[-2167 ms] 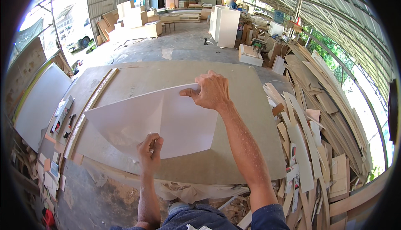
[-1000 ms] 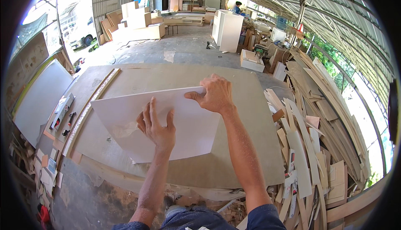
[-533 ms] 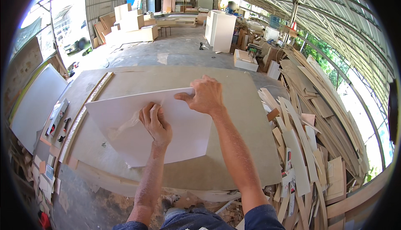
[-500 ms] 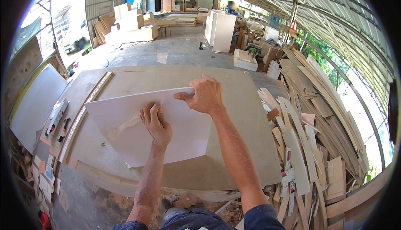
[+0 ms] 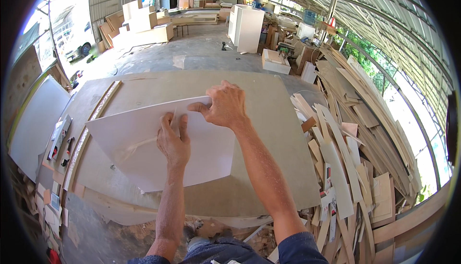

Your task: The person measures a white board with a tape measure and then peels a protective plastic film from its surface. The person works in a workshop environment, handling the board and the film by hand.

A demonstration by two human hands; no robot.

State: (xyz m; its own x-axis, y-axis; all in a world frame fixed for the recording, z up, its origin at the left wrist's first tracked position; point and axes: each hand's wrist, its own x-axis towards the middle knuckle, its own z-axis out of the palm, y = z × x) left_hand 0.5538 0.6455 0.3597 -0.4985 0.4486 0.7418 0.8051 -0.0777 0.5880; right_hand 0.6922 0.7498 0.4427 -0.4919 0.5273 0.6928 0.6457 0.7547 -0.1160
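Note:
A white rectangular panel point(image 5: 206, 153) stands tilted on the large tan worktable board point(image 5: 269, 168). My right hand point(image 5: 225, 103) grips its upper edge, thumb on the near face and fingers folded over the back. In front of the same face is my left hand point(image 5: 174, 139), its thumb and fingers curled into a pinch just below the top edge. A thin pale sliver shows between those fingertips, too small to name. Beside the left hand a pale beige streak point(image 5: 137, 146) runs across the panel's face.
Left of the panel lies a long narrow wood strip point(image 5: 91, 129), with a long grey-white box point(image 5: 59, 134) beyond it. Offcuts and long boards point(image 5: 370, 129) pile up along the right side. A white cabinet point(image 5: 248, 29) stands farther back, and a person point(image 5: 258, 2) is in the distance.
My left thumb and fingers have shifted to a looser pinch with the sliver showing between them. The right hand keeps its grip on the panel's edge. The whole view has shifted slightly.

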